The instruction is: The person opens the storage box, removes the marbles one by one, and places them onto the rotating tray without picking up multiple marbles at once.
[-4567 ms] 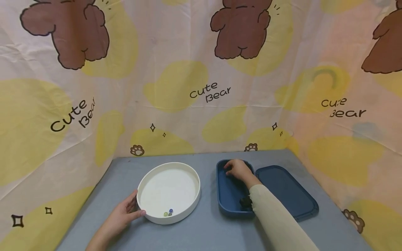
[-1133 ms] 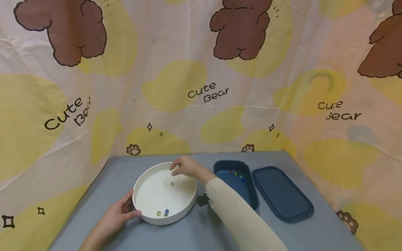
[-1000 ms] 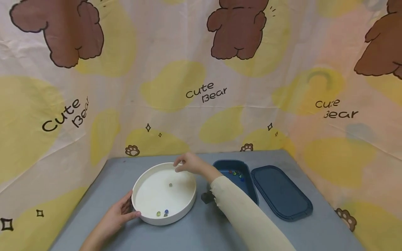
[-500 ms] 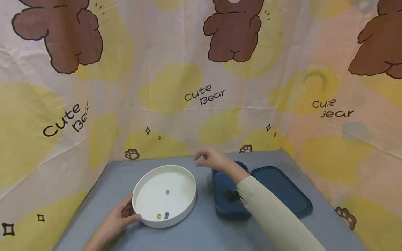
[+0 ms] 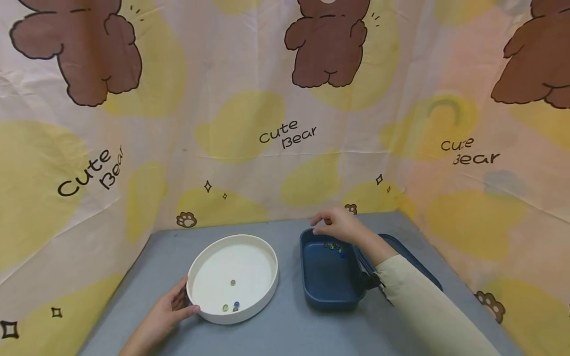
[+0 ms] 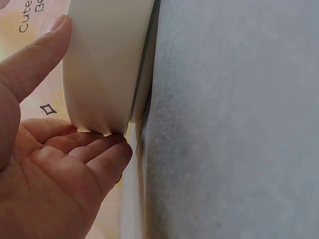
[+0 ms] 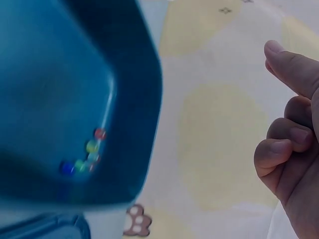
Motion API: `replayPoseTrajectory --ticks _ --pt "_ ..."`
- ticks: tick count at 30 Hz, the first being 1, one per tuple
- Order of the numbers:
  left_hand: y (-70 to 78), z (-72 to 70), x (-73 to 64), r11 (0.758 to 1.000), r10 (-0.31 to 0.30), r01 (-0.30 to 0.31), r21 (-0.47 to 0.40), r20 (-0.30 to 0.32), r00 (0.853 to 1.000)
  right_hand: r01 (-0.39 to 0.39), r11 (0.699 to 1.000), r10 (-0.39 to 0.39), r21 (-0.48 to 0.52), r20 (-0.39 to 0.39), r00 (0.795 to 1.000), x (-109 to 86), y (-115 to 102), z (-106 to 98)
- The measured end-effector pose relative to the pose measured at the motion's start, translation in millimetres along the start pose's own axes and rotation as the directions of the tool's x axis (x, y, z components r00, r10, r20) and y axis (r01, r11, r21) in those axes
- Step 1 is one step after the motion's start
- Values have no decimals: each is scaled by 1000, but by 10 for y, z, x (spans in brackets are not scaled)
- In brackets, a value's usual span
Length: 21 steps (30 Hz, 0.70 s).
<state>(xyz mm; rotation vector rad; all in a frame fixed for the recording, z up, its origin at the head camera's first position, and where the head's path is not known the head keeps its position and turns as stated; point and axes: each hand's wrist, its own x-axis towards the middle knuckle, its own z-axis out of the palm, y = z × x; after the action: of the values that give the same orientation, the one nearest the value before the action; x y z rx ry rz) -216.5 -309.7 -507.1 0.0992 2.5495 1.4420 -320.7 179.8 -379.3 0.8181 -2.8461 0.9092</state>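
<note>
My left hand (image 5: 166, 309) holds the near left side of a round white tray (image 5: 272, 287), thumb at the rim and fingertips against the outer wall (image 6: 102, 64). Inside the tray, a greyish clear marble (image 5: 233, 283) lies apart from a yellow-green marble (image 5: 225, 307), a blue marble (image 5: 236, 304) and a dark one beside it. My right hand (image 5: 343, 225) hovers over the far end of a blue rectangular box (image 5: 331, 277), thumb and index finger apart with nothing between them. Several coloured marbles (image 7: 91, 146) are gathered in a far corner of that box.
The blue lid (image 5: 411, 254) lies right of the box, partly behind my sleeve (image 5: 427, 301). A small black item (image 5: 370, 281) is at the right wrist. Bear-printed cloth (image 5: 240, 123) walls the grey tabletop (image 5: 285, 326) at back and sides.
My right hand let a clear marble go in the tray, then moved right to the box. That marble has rolled toward the tray's near side. The left hand has stayed on the tray.
</note>
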Motion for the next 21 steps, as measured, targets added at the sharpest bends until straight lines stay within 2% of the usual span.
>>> replayPoseTrajectory --ticks 6,10,15,21 --pt "-5 -3 -1 1000 -1 1 7 -3 1000 -68 997 69 -26 44 997 -214 184 -54" --pt "-15 -20 -4 1000 21 -21 -13 -14 1000 -101 994 105 -46 83 991 -276 354 -24" --pt "-29 -20 -8 999 33 -33 -9 -20 999 -141 988 147 -68 89 985 -349 552 22" --pt "-19 -24 -25 999 25 -26 -43 -24 999 -164 983 170 -84 70 983 -464 776 69"
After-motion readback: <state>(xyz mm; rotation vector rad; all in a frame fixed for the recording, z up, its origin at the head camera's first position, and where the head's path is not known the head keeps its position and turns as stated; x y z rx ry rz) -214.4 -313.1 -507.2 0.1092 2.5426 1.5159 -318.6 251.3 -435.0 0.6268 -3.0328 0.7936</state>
